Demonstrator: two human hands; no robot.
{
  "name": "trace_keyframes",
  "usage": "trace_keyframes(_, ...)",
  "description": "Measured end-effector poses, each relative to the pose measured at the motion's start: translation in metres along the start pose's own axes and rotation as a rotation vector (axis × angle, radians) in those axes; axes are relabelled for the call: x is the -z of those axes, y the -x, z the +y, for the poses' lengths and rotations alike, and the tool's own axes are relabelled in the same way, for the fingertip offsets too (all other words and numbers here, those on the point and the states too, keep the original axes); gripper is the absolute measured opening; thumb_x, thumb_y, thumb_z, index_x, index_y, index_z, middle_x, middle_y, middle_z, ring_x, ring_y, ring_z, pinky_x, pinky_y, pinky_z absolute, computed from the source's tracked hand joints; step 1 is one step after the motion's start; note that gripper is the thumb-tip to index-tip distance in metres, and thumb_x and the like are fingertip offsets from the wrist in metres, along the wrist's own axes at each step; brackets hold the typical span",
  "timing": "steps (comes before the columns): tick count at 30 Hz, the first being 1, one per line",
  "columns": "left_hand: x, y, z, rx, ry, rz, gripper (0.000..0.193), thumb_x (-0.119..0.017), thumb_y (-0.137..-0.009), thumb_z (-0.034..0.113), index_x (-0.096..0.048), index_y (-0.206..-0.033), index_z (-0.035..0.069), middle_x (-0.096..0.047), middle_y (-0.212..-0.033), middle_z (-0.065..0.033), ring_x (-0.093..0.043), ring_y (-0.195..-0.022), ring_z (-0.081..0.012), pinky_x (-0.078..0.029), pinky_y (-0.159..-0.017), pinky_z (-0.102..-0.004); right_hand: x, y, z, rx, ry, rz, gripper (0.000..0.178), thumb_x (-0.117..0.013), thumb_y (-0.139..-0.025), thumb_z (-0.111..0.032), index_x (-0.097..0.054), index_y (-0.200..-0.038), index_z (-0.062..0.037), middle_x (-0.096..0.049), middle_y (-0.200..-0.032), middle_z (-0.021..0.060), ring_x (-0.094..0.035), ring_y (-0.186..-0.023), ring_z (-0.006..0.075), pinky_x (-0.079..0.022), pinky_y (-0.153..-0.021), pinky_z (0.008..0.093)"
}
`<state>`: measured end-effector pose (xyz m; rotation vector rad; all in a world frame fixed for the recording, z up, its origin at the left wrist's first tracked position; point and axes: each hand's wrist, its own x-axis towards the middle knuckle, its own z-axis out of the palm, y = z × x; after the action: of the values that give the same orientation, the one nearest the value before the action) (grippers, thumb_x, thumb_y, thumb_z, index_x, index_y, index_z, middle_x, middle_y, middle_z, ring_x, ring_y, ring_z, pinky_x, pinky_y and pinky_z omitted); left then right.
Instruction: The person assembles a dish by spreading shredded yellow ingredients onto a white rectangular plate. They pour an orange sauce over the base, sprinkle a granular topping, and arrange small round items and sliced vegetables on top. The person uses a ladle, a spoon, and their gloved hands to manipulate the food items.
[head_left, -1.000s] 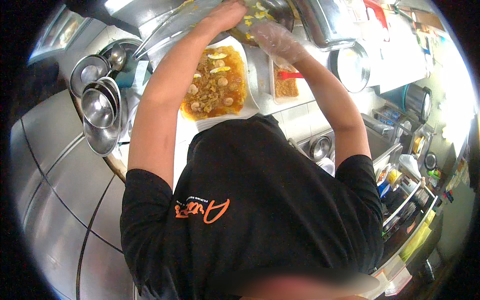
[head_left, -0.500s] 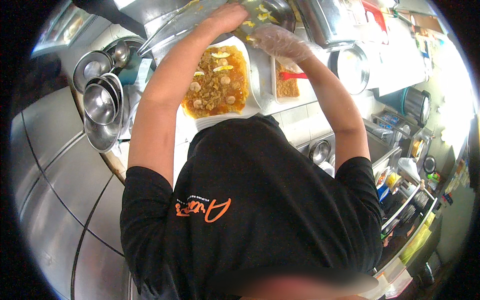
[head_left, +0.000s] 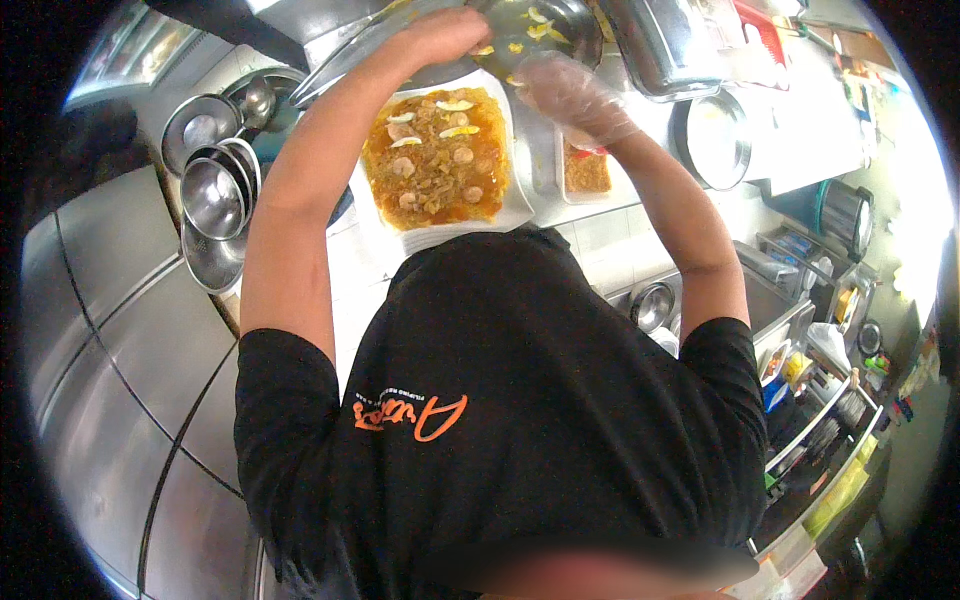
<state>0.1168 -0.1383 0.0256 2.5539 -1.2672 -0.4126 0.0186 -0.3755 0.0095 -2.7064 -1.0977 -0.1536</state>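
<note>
A square white plate sits before me, holding orange-sauced noodles with meat, round pale pieces and several slices of boiled egg. Beyond it is a metal bowl with loose egg pieces in it. My left hand, apparently bare, is over the bowl's near left side, fingers closed, a bit of egg at the fingertips. My right hand, in a clear plastic glove, is bent at the bowl's near rim. A small yellow bit shows at its fingertips, too small to name surely.
Right of the plate is a small tub of brown crumbs with a red utensil. Metal strainers and bowls crowd the left. A rectangular metal container and a round pan stand at right. A sink lies farther right.
The view has shifted slightly. Both hands stay by the bowl, the right lower relative to it. Another egg slice shows uncovered on the noodles' left side as my left forearm moved left.
</note>
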Motion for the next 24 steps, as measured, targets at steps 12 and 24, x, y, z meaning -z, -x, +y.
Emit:
trace_keyframes(12,-0.001,0.014,-0.002,-0.045,0.110,0.049,0.021,-0.059,-0.086,0.013,-0.075,-0.096,0.003,-0.071,-0.100,-0.0226,-0.067,-0.095,-0.0412,-0.052,-0.085,-0.0494,0.014,-0.001,-0.002,-0.115,-0.130,-0.061,0.017,-0.062,-0.086,-0.018,-0.067,-0.094,-0.0042,-0.069,-0.093,0.0178,-0.068,-0.088,0.0375,-0.056,-0.080,0.0463)
trace_keyframes(24,-0.010,0.158,0.040,0.351,0.597,0.096,0.017,-0.069,-0.090,0.012,-0.068,-0.106,0.005,-0.070,-0.102,-0.0074,-0.063,-0.085,-0.0144,-0.052,-0.079,-0.0303,0.040,-0.008,-0.095,0.226,-0.264,-0.057,0.016,-0.061,-0.083,-0.018,-0.065,-0.084,-0.0027,-0.067,-0.085,0.0186,-0.069,-0.084,0.0365,-0.056,-0.078,0.0458)
